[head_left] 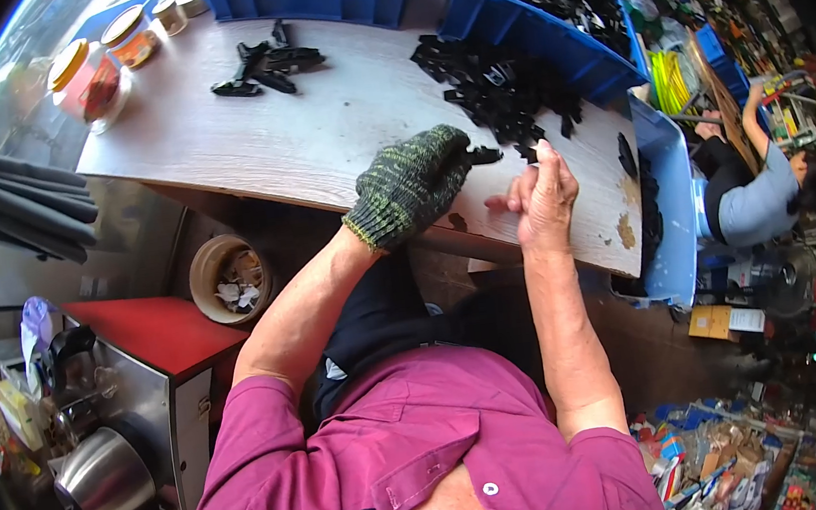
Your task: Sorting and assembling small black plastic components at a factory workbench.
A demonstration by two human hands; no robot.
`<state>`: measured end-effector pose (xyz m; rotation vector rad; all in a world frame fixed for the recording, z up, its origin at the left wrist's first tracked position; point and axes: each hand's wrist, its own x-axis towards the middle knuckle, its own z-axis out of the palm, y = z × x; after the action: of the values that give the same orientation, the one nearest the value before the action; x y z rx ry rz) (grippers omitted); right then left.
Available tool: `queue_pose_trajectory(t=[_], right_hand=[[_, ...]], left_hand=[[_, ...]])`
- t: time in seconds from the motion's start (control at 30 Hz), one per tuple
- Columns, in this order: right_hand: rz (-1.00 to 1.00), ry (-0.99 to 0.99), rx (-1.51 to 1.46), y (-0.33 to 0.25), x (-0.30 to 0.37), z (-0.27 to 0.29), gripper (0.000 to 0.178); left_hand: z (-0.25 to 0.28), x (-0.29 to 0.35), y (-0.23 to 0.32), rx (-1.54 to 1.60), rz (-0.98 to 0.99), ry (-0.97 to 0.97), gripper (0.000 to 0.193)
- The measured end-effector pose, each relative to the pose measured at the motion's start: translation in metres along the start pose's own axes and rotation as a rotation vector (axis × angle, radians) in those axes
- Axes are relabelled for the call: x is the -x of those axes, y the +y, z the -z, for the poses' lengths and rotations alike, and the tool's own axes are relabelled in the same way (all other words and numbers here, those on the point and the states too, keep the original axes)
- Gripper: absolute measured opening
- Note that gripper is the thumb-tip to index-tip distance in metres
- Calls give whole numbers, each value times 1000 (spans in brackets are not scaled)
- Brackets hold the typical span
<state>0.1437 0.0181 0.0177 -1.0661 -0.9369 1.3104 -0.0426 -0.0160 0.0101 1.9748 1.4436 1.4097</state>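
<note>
Head view: the black part projects rightward from your gloved left hand, its long axis roughly left to right, free end toward your bare right hand. Your left hand is nearer, clenched around the part's left end. Your right thumb and forefinger stand close together, other fingers loosely curled; whether they grip anything cannot be told. A black pile lies just beyond, on the table.

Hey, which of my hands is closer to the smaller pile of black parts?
Left. Your gloved left hand is nearer your body and right of the smaller pile; your bare right hand is farther right.
</note>
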Motion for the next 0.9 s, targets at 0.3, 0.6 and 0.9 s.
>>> queue_pose_trajectory(t=[0.3,0.6,0.9], right_hand=[[83,29,31,-3,7,-1,34],[206,99,141,22,-10,23,26],[-55,28,41,-4,12,14,29]], left_hand=[[-31,0,13,186,105,-83,24],[-69,-3,29,408,288,45,33],[-38,6,19,81,153,47,39]])
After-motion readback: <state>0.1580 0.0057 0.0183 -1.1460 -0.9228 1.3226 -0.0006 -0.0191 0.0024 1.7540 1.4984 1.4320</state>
